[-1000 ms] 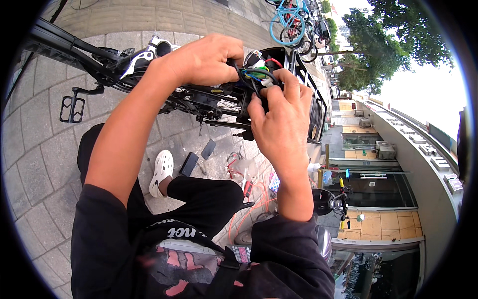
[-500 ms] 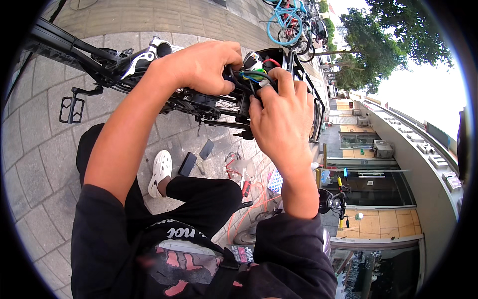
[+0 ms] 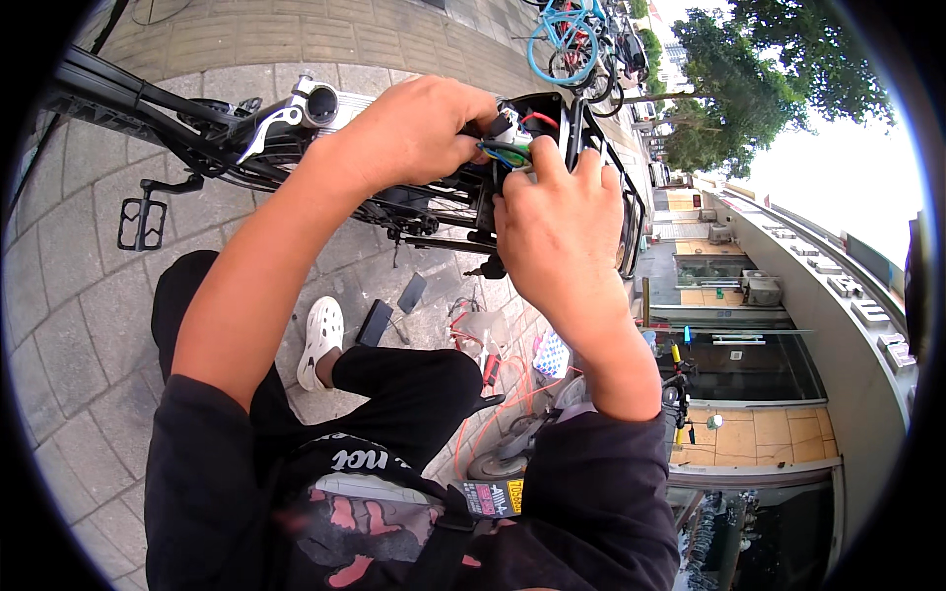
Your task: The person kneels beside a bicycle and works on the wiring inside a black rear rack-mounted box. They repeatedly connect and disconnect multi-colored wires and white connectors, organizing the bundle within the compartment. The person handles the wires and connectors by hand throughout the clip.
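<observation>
Both hands, left hand (image 3: 424,133) and right hand (image 3: 557,222), pinch coloured wires (image 3: 507,153) inside the cramped black box (image 3: 552,113).

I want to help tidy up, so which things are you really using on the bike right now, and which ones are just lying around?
In use:
- left hand and right hand, both at the coloured wires
- black bike frame that the wires sit in

Lying about:
- two dark flat pieces on the paving
- orange cable on the ground
- blue bicycles parked farther off

hands (image 3: 493,167) crowding wires (image 3: 507,153), bike frame (image 3: 197,128) left
</observation>
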Tool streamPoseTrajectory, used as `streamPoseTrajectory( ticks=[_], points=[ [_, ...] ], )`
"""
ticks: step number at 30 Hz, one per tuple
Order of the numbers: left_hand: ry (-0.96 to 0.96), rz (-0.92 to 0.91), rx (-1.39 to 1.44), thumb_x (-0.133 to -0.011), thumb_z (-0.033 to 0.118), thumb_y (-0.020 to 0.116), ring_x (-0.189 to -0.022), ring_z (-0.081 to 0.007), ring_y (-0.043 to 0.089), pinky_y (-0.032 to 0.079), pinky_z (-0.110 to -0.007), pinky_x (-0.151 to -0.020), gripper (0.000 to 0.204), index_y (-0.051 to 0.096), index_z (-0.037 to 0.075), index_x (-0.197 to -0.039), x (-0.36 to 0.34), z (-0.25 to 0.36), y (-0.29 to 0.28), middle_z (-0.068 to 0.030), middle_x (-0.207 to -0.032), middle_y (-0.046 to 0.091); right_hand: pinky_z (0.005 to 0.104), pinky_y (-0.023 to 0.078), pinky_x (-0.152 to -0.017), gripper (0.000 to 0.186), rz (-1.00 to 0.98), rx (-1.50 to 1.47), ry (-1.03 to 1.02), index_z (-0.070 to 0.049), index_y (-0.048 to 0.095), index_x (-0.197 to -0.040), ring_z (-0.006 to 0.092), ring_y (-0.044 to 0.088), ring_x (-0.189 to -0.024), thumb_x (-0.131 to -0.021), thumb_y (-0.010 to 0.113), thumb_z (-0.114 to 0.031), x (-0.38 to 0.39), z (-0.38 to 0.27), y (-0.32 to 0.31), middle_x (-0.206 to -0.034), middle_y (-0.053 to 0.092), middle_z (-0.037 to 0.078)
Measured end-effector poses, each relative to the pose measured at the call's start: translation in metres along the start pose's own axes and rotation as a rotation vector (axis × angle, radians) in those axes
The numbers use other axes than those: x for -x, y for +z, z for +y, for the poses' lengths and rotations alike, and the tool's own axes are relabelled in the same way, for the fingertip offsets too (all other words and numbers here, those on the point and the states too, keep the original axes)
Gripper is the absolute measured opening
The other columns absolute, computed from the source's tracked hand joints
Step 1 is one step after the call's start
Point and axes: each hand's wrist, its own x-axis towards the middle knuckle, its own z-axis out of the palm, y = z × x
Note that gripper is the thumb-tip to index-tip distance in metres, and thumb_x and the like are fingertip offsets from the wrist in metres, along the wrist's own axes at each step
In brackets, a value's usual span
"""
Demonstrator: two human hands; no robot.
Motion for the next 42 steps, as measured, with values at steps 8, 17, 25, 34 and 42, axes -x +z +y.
streamPoseTrajectory(
  ticks=[8, 17, 25, 34, 42],
  points=[
    [0.29, 0.191, -0.276, -0.087, -0.003, 0.075, -0.111, -0.0305, 0.074, 0.05, -0.048, -0.106, 0.015, 0.076, 0.006, -0.099, 0.008, -0.001, 0.02, -0.0085, -0.103, 0.077, 0.0464, 0.057, -0.101, 0.016, 0.392, -0.537, 0.061, -0.008, 0.087, -0.108, 0.035, 0.077, -0.113, -0.105, 0.083, -0.023, -0.01, 0.059, -0.023, -0.116, 0.085, 0.008],
    [0.192, 0.223, -0.272, -0.083, -0.004, 0.079, -0.112, -0.0282, 0.073, 0.049, -0.048, -0.105, 0.019, 0.079, 0.008, -0.098, 0.017, 0.014, 0.03, -0.0065, -0.1, 0.074, 0.0506, 0.048, -0.118, 0.022, 0.216, -0.495, -0.314, -0.011, 0.09, -0.106, 0.0329, 0.074, -0.114, -0.102, 0.083, -0.032, -0.041, 0.069, -0.006, -0.108, 0.085, 0.006],
    [0.059, 0.06, 0.065, -0.095, 0.006, 0.087, -0.12, -0.0348, 0.075, 0.055, -0.046, -0.111, 0.028, 0.084, 0.005, -0.123, 0.017, 0.005, 0.004, -0.0128, -0.117, 0.082, 0.0515, 0.046, -0.121, 0.01, 0.149, -0.283, -0.334, -0.007, 0.084, -0.096, 0.0305, 0.072, -0.126, -0.095, 0.086, -0.017, -0.03, 0.067, -0.016, -0.119, 0.083, 0.004],
    [-0.016, -0.004, 0.237, -0.096, 0.009, 0.088, -0.116, -0.0309, 0.078, 0.061, -0.044, -0.108, 0.041, 0.079, 0.001, -0.136, 0.005, -0.013, -0.004, -0.0157, -0.129, 0.081, 0.0555, 0.044, -0.126, 0.009, 0.099, -0.223, -0.347, -0.008, 0.086, -0.095, 0.0285, 0.071, -0.129, -0.097, 0.084, -0.017, -0.03, 0.068, -0.02, -0.124, 0.084, 0.002],
    [-0.006, 0.023, 0.132, -0.094, 0.007, 0.088, -0.131, -0.0342, 0.07, 0.056, -0.045, -0.115, 0.051, 0.076, 0.005, -0.144, 0.008, -0.002, 0.003, -0.0137, -0.135, 0.078, 0.0543, 0.044, -0.124, 0.019, 0.039, -0.338, -0.322, -0.012, 0.086, -0.116, 0.0349, 0.068, -0.127, -0.098, 0.083, -0.017, -0.035, 0.068, -0.021, -0.117, 0.082, 0.005]
  ],
)
